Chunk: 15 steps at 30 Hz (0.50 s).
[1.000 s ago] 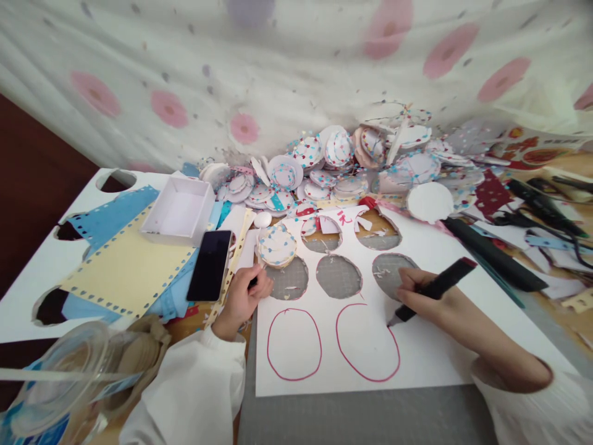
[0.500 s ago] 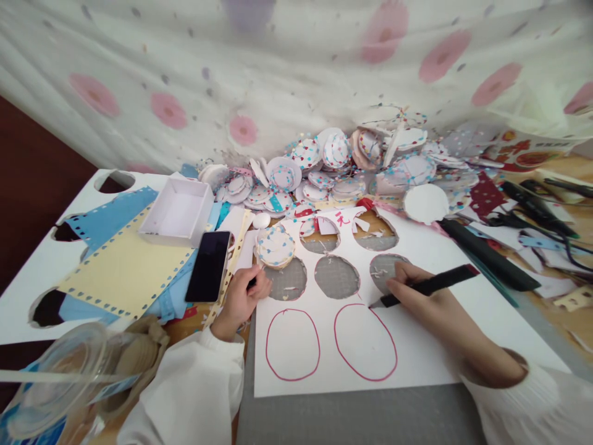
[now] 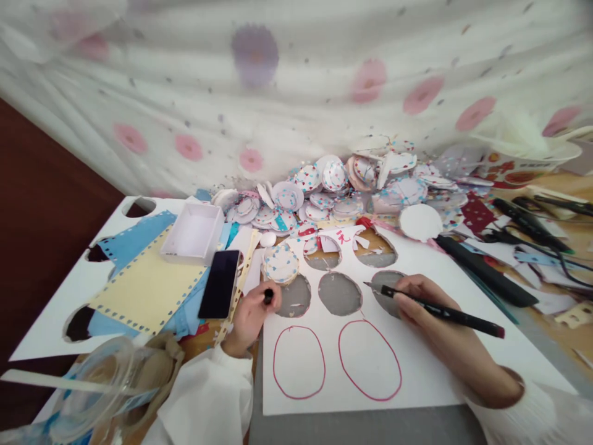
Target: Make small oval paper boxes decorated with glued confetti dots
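A black marker pen [image 3: 440,311] with a dark red end is held in my right hand [image 3: 440,321], its fine tip pointing left above the white sheet. My left hand [image 3: 254,315] is closed around a small black pen cap [image 3: 269,296] at the sheet's left edge. The white sheet [image 3: 430,371] has several round holes cut in it. Two red ovals, a left oval [image 3: 299,397] and a right oval [image 3: 370,400], are drawn near its front edge. Beneath lies a grey cutting mat [image 3: 370,426]. Just beyond my left hand sits a heart-patterned disc [image 3: 280,262].
Left of my hand lie a phone [image 3: 219,284], a white box [image 3: 192,232], yellow paper [image 3: 143,284] and a clear plastic cup [image 3: 92,386]. Piled paper discs [image 3: 333,176] line the flowered curtain [image 3: 185,93]. A black bar-shaped object [image 3: 486,272] and scraps lie to the right.
My right hand has tilted the marker pen, lifting its tip from the right oval's top. My left hand has turned so the cap's opening faces the pen. The view has shifted upward slightly.
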Tool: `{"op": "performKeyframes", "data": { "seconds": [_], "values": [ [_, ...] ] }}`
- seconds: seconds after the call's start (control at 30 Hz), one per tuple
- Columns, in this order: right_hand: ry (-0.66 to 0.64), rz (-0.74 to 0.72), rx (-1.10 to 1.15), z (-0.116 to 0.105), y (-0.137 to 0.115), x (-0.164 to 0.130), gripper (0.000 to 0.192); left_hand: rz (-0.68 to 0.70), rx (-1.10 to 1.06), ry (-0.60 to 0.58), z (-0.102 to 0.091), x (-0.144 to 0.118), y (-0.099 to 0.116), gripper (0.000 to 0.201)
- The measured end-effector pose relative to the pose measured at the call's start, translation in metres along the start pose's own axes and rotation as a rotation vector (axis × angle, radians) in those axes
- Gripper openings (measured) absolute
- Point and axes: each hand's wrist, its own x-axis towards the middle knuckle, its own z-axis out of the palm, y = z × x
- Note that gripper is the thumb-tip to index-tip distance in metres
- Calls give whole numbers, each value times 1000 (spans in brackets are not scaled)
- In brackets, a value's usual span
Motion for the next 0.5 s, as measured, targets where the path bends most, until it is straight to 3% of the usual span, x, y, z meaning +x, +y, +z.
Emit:
{"op": "performKeyframes", "data": {
  "seconds": [0.13, 0.23, 0.37, 0.5],
  "values": [
    [-58, 5, 257, 3, -16, -18, 29, 24, 196, 5, 21, -15, 27, 22],
    [-105, -19, 376, 9, -37, -37, 33, 72, 534, -149, 45, -27, 47, 15],
    [-132, -79, 339, 8, -58, -58, 33, 231, 637, -288, 77, -37, 62, 23],
    [-211, -80, 153, -2, -62, -74, 32, 341, 751, -367, 103, -44, 68, 32]
  ]
}}
